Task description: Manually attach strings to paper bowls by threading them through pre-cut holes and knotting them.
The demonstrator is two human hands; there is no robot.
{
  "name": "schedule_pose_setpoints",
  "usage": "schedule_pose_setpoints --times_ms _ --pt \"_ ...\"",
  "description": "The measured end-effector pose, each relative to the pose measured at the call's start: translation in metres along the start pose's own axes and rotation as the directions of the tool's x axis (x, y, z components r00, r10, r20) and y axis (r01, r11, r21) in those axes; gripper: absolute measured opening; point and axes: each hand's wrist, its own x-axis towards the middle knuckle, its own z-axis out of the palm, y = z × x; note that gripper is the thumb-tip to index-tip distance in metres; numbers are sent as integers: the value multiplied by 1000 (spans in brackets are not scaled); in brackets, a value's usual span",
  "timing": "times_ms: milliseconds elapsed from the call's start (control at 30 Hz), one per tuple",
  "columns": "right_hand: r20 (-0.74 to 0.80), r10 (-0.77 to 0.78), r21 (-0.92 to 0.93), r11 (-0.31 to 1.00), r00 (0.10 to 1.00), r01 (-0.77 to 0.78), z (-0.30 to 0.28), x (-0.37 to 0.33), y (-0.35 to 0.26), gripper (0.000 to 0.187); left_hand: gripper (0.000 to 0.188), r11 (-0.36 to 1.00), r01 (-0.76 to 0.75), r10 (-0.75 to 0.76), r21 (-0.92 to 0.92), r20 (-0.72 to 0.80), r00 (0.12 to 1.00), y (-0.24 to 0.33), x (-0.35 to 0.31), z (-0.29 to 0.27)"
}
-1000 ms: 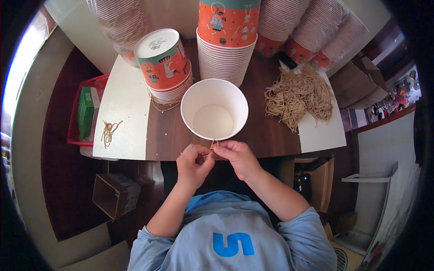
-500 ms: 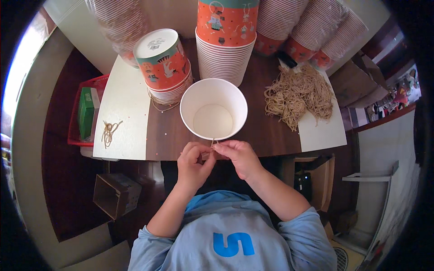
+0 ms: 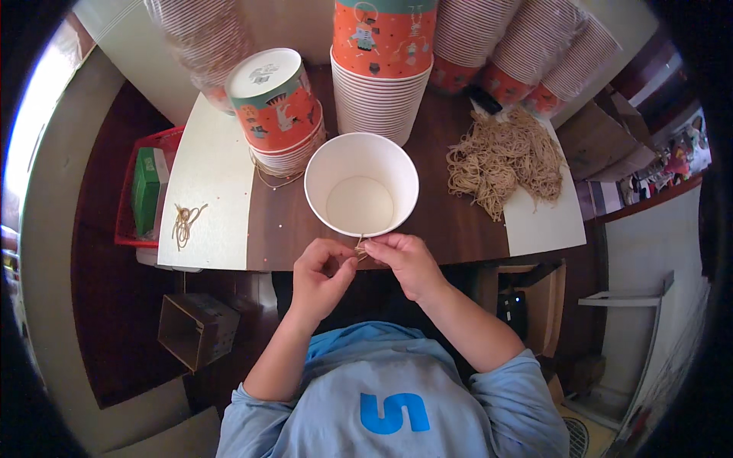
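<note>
A white paper bucket (image 3: 361,156) stands at the front of the table, its open mouth toward me. At its near rim, a short tan cord (image 3: 361,247) runs between my hands. My right hand (image 3: 408,266) pinches the cord between thumb and fingertips. Just left of it, my left hand (image 3: 318,276) is closed with curled fingers, its thumb and index finger at the cord. Whether the cord passes through the bucket wall is too small to tell. A heap of tan cords (image 3: 504,160) lies on the right of the table.
Behind the bucket rises a tall stack of orange-and-green paper buckets (image 3: 382,99). A shorter upturned stack (image 3: 273,103) with cord handles stands left of it. Wrapped stacks (image 3: 527,53) line the back. A few loose cords (image 3: 185,225) lie left, near a red crate (image 3: 126,198).
My left hand has shifted slightly left, and its thumb and fingers have turned a little. My right hand stays almost in place. The bucket has not visibly moved.
</note>
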Motion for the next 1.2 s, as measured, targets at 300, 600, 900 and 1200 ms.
schedule_pose_setpoints --times_ms 300,600,900,1200 --pt "8 5 -49 999 1000 -5 -6 0 3 23 26 874 -322 346 365 -1 938 11 1 6" --pt "8 23 -83 996 1000 -23 -2 -1 -3 23 21 788 -426 440 445 77 895 8 2 6" --pt "55 12 -58 998 998 -9 -8 3 4 21 23 822 -385 390 420 78 918 6 2 5" --pt "34 14 -70 997 999 -12 -5 2 2 21 20 750 -464 482 472 92 872 -3 3 3"
